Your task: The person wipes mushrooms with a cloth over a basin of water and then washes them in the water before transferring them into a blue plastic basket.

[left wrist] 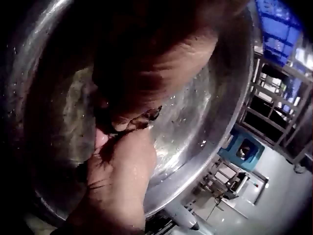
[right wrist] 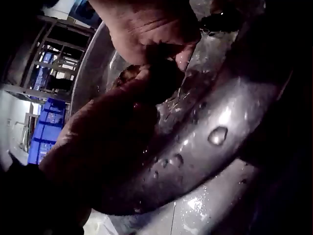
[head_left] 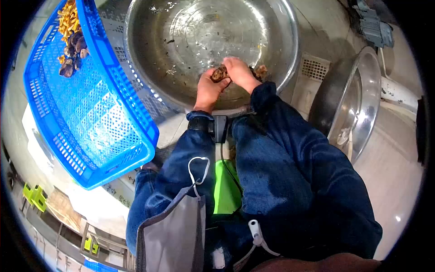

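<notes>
Over the wide metal basin (head_left: 156, 75), both hands meet at a brown, mottled, lumpy piece that looks like a mushroom (head_left: 219, 74). My left hand (head_left: 209, 90) grips it from the left, thumb along its lower side. From the right, my right hand (head_left: 241, 75) holds its other side with curled fingers. In the left wrist view a bit of the dark mushroom (left wrist: 146, 117) shows between the hands. The right wrist view shows its brown edge (right wrist: 128, 74), the rest hidden by fingers. Beside the right wrist lies another brown piece (head_left: 261, 71) in the basin.
Shallow water with dark specks fills the basin. To the left stands a blue perforated basket (head_left: 145, 136) with yellow mushrooms (head_left: 69, 20) and dark brown ones (head_left: 72, 54) at its far end. A second metal basin (head_left: 369, 90) leans at right, near a floor drain (head_left: 315, 68).
</notes>
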`<action>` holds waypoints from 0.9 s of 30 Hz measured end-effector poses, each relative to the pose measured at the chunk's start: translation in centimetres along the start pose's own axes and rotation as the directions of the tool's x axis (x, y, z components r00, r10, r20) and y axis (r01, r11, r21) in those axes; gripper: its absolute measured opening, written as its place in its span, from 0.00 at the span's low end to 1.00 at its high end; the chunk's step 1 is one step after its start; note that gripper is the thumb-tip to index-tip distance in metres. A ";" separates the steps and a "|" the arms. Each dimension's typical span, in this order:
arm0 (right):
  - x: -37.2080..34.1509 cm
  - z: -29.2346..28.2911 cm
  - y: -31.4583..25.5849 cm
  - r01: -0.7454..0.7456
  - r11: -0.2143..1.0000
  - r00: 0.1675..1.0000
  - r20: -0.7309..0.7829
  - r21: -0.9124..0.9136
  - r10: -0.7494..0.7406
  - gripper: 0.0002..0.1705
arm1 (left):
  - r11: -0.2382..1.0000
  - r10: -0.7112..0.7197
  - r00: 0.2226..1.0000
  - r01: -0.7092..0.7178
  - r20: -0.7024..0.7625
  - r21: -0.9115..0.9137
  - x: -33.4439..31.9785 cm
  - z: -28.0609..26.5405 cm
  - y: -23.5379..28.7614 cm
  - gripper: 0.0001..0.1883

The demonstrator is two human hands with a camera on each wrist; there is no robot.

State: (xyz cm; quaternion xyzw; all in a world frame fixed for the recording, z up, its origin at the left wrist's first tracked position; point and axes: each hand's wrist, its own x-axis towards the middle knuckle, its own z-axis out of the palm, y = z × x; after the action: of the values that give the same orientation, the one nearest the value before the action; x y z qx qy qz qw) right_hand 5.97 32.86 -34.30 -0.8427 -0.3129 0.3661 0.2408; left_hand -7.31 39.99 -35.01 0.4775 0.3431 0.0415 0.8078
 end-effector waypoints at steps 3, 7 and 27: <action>-1.1 0.2 -1.5 0.069 0.961 0.997 0.018 0.269 -0.077 0.24 | 0.994 -0.105 0.989 0.105 -0.105 -0.011 0.4 -0.3 -0.8 0.23; -0.4 0.2 -0.9 0.010 0.996 0.999 0.048 -0.089 -0.006 0.19 | 0.998 -0.063 0.998 0.063 -0.007 -0.006 0.3 -0.1 -0.7 0.26; -0.2 -1.1 0.4 0.059 0.854 0.982 -0.185 0.516 0.044 0.15 | 0.664 -0.353 0.931 0.175 -0.098 -0.727 -0.9 -0.4 3.7 0.34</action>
State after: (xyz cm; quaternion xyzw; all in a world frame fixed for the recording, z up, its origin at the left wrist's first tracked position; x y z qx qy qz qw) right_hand 6.80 32.24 -33.77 -0.7761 -0.1815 0.3540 0.4893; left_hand -7.26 41.95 -31.76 0.0679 0.4579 0.1066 0.8800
